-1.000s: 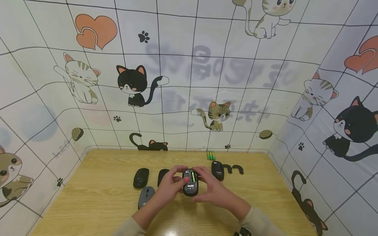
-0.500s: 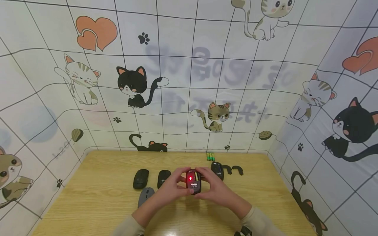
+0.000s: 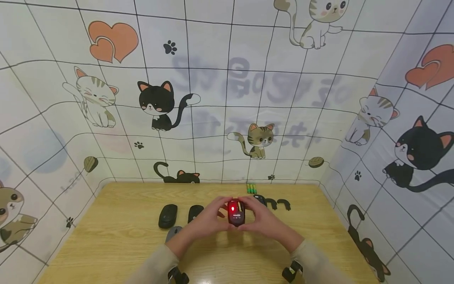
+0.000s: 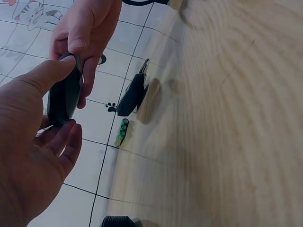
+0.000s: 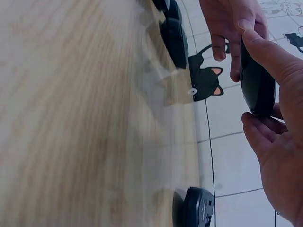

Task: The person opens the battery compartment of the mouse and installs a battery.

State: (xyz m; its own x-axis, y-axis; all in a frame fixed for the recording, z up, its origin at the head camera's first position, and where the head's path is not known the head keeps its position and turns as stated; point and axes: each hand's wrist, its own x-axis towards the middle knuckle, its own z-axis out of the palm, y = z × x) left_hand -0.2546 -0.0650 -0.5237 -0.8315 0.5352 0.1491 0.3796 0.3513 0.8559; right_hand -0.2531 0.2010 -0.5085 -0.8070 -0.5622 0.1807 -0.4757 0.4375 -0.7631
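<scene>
Above the table, both hands hold a black computer mouse (image 3: 236, 217) with its underside facing the head camera. A red light glows on that underside, beside an open slot with a battery in it. My left hand (image 3: 213, 217) grips the mouse's left side, thumb at the near end and fingers at the far end. From the other side my right hand (image 3: 262, 217) pinches it the same way. The left wrist view shows the mouse (image 4: 65, 94) edge-on between both hands, and so does the right wrist view, where the mouse (image 5: 257, 85) is clear of the table.
On the wooden table (image 3: 120, 236), a black mouse (image 3: 168, 216), another black mouse (image 3: 195, 212) and a grey mouse (image 3: 173, 232) lie to the left. Several green batteries (image 3: 251, 188), a partly hidden mouse (image 3: 260, 199) and two curved black pieces (image 3: 271, 203) lie at the back right.
The red light has come on in the mouse's underside. Both hands have lifted the mouse slightly away and to the right, and the left thumb has moved off its middle to the near end.
</scene>
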